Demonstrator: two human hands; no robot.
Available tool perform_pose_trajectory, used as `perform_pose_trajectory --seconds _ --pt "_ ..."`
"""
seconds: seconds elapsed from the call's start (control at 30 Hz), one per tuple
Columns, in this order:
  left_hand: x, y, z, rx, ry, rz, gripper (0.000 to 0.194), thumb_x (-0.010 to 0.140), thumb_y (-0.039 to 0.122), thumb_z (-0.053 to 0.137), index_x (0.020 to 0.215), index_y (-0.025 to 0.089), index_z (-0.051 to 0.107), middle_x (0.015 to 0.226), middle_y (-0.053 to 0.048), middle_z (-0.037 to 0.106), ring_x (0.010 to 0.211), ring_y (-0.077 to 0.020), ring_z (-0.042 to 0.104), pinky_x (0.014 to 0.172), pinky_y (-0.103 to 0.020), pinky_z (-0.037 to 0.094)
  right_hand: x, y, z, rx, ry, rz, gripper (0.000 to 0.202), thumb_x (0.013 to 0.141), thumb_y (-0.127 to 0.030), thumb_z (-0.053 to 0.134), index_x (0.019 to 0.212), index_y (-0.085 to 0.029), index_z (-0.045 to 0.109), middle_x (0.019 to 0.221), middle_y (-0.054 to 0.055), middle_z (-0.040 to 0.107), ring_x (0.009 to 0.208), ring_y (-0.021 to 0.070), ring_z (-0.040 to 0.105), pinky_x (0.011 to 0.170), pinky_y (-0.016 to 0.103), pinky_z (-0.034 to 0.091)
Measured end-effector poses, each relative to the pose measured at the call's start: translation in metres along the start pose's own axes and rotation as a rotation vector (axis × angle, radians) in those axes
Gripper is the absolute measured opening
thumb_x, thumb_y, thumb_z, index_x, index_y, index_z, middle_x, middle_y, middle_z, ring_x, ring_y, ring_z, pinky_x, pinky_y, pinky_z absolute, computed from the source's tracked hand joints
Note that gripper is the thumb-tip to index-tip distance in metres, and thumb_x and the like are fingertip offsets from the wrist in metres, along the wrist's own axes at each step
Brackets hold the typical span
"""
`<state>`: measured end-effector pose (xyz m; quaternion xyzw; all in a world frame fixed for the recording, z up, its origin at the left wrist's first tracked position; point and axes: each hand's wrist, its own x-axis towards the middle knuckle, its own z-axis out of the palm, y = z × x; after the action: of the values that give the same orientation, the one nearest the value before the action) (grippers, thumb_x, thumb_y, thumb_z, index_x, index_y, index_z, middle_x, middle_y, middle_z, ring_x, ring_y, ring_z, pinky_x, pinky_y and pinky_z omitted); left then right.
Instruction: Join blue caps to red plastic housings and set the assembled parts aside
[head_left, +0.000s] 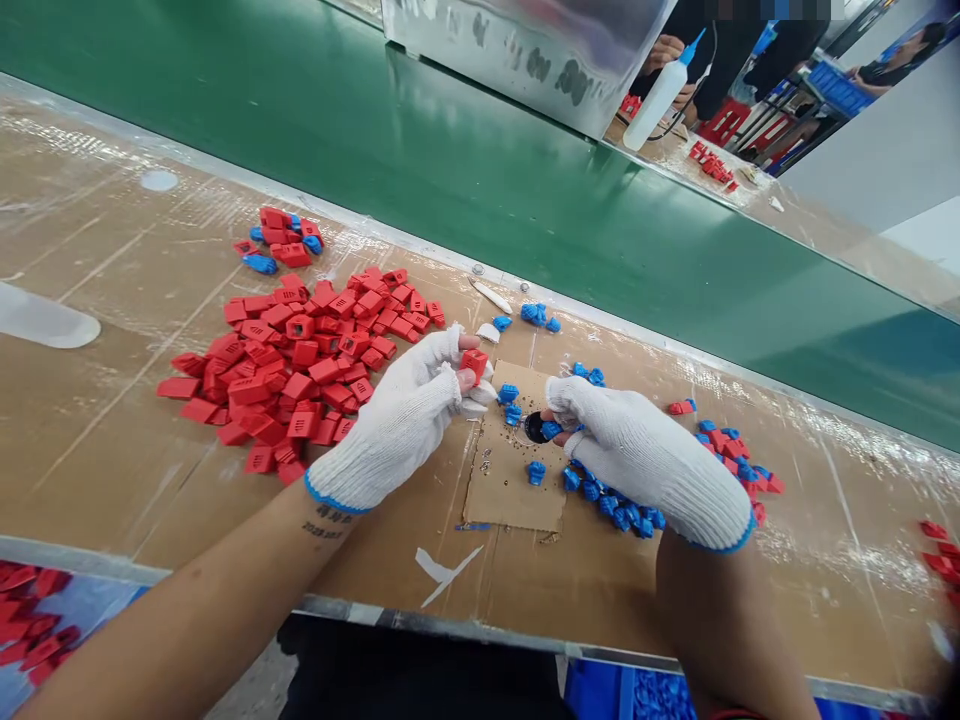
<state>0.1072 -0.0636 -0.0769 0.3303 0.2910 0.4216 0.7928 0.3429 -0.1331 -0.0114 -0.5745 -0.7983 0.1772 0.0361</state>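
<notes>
My left hand (424, 395), in a white glove with bare fingertips, pinches a small red plastic block (473, 364) between thumb and fingers. A blue plastic piece (551, 430) sits between the fingertips of my right hand (611, 430), gloved the same way. That piece is just over a small round black dish (535, 428) on a cardboard sheet (487, 500). A few blue pieces (536, 473) lie on the cardboard, and several more (622, 512) lie below my right hand. A large pile of red blocks (300, 370) spreads to the left of my left hand.
A green conveyor belt (300, 130) runs beyond the brown tabletop (112, 420). Mixed red and blue groups lie at the back left and right. Across the belt are a metal housing (525, 60), a bottle with a blue nozzle (660, 100) and a co-worker's hand (664, 52).
</notes>
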Motion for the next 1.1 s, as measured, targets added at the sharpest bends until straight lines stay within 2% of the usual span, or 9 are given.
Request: perform_pose_trajectory --seconds 0.1,0.23,0.33,0.4,0.47,0.6,0.83,1.0,1.1 --pt "0.000 -0.003 0.000 0.004 0.021 0.012 0.034 0.083 0.019 0.084 0.113 0.020 0.068 0.094 0.000 0.071 0.080 -0.0116 0.069 0.074 -0.024 0.056 -0.006 0.002 -0.005 0.067 0.058 0.015 0.025 0.082 -0.009 0.055 0.100 -0.026 0.056 0.090 0.002 0.075 0.068 0.0176 0.065 0.065 0.030 0.044" --pt "-0.003 -0.005 0.003 0.054 0.022 0.029 0.032 0.078 0.018 0.088 0.106 0.017 0.074 0.090 -0.001 0.069 0.082 -0.0128 0.067 0.076 -0.026 0.057 -0.018 0.004 -0.005 0.332 0.325 0.043 0.018 0.090 -0.021 0.069 0.102 -0.028 0.057 0.100 0.003 0.080 0.075 0.0194 0.075 0.067 0.033 0.057" --pt "-0.008 -0.004 0.005 0.164 0.017 0.031 0.030 0.069 0.017 0.093 0.093 0.016 0.076 0.087 -0.002 0.070 0.083 -0.0141 0.067 0.077 -0.027 0.057 -0.018 -0.002 0.004 0.580 0.546 0.046 0.026 0.089 -0.025 0.079 0.100 -0.030 0.057 0.101 0.002 0.079 0.088 0.0231 0.080 0.074 0.038 0.065" --pt "-0.013 -0.003 0.007 0.238 0.012 0.048 0.027 0.069 0.015 0.093 0.091 0.017 0.077 0.089 -0.002 0.073 0.083 -0.0141 0.068 0.076 -0.026 0.057 -0.012 -0.010 0.013 0.713 0.619 0.051 0.029 0.088 -0.026 0.083 0.100 -0.031 0.057 0.104 0.002 0.079 0.096 0.0250 0.080 0.082 0.042 0.068" --pt "-0.016 -0.002 0.008 0.283 -0.025 0.093 0.021 0.072 0.014 0.089 0.088 0.018 0.077 0.089 -0.002 0.074 0.080 -0.0132 0.067 0.072 -0.025 0.056 -0.005 -0.018 0.021 0.822 0.623 0.050 0.031 0.086 -0.026 0.084 0.100 -0.030 0.057 0.106 0.003 0.079 0.094 0.0245 0.080 0.083 0.043 0.068" --pt "-0.018 -0.001 0.009 0.329 -0.102 0.225 0.013 0.075 0.012 0.084 0.084 0.020 0.078 0.087 -0.002 0.075 0.077 -0.0136 0.067 0.069 -0.025 0.055 0.007 -0.029 0.029 0.940 0.588 0.029 0.029 0.084 -0.024 0.084 0.094 -0.028 0.056 0.101 0.002 0.079 0.083 0.0206 0.077 0.076 0.038 0.066" --pt "-0.018 -0.004 0.008 0.407 -0.127 0.328 0.017 0.078 0.011 0.082 0.088 0.021 0.073 0.091 -0.002 0.078 0.074 -0.0140 0.070 0.064 -0.025 0.057 0.011 -0.033 0.025 0.680 0.604 -0.072 0.025 0.088 -0.020 0.079 0.080 -0.025 0.056 0.090 0.001 0.078 0.077 0.0181 0.071 0.072 0.032 0.060" --pt "-0.023 0.001 0.005 0.930 -0.160 0.694 0.015 0.088 0.005 0.072 0.084 0.019 0.069 0.088 -0.004 0.077 0.082 -0.0165 0.071 0.073 -0.029 0.059 0.012 -0.032 0.022 0.570 0.598 -0.288 0.028 0.086 0.000 0.070 0.075 -0.023 0.057 0.078 -0.003 0.072 0.069 0.0127 0.067 0.068 0.026 0.057" --pt "-0.027 0.006 0.003 1.126 -0.212 0.846 0.018 0.092 0.002 0.068 0.089 0.019 0.068 0.091 -0.005 0.079 0.086 -0.0166 0.073 0.076 -0.028 0.060 0.011 -0.031 0.019 0.576 0.548 -0.331 0.032 0.082 0.007 0.064 0.070 -0.022 0.057 0.072 -0.004 0.069 0.065 0.0111 0.065 0.066 0.024 0.055"
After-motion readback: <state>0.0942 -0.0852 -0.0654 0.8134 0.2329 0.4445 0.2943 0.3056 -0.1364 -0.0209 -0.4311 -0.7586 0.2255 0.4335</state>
